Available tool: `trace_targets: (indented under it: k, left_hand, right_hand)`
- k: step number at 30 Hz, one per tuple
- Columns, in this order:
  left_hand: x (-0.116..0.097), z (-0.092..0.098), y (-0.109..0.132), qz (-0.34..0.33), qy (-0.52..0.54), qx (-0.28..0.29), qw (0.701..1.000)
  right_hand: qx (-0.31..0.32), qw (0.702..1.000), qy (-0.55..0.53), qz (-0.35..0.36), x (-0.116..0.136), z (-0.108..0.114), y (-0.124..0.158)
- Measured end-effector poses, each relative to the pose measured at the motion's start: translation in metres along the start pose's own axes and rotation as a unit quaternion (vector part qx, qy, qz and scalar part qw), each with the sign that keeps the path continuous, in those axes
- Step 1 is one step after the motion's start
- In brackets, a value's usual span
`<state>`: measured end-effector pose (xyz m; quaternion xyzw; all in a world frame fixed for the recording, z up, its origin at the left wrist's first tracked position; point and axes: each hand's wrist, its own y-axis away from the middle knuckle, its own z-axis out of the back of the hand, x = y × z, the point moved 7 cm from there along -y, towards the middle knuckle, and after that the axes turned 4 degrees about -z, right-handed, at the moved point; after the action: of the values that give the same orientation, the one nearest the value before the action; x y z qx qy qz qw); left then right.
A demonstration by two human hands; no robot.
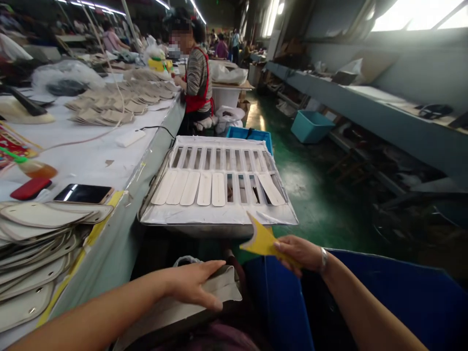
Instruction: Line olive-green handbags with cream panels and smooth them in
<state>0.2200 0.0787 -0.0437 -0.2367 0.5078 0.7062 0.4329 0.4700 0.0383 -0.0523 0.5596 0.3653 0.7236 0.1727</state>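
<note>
My right hand [298,254] pinches a yellow piece [261,239] — likely light, stiffish, best held by its narrow end — my left hand [195,283] lies spread over a pale panel [229,286].

daylight glares through washed-out windows [426,17] at upper right, and strip lights [198,11] burn above a dim background. the green floor [296,183] catches a pale sheen, shadow pools under the right-hand bench [365,109], and the distance is blurred.

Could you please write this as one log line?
right grip: holds yellow concave-edged piece | left grip: open over beige folded piece | ahead: white slotted rack with cream rounded strips
</note>
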Motion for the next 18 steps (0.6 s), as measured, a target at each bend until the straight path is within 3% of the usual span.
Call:
trace_targets:
  k: [3,6,8,10,13,16,18]
  left_hand:
    - [0.003,0.003,-0.022,-0.026,0.193,0.07,0.978]
    - [0.011,-0.01,-0.044,-0.008,0.415,0.105,0.903]
    - [0.013,-0.019,-0.055,-0.015,0.497,0.118,0.86]
    - [0.015,-0.024,-0.063,-0.024,0.541,0.117,0.833]
    - [0.024,-0.023,-0.07,-0.009,0.599,0.098,0.795]
    - [0.034,-0.019,-0.072,0.015,0.629,0.07,0.774]
    - [0.039,-0.016,-0.07,0.025,0.599,0.055,0.798]
  right_hand:
    - [0.121,0.99,0.045,-0.063,-0.017,-0.031,0.022]
    - [0.159,0.972,0.125,-0.116,-0.017,-0.048,0.013]
    - [0.161,0.964,0.173,-0.123,-0.007,-0.053,-0.001]
    - [0.135,0.953,0.263,-0.062,0.014,-0.055,-0.014]
    - [0.052,0.894,0.44,0.062,0.048,-0.061,-0.027]
    - [-0.03,0.866,0.495,0.059,0.061,-0.069,-0.041]
    - [-0.095,0.858,0.503,0.044,0.064,-0.073,-0.05]
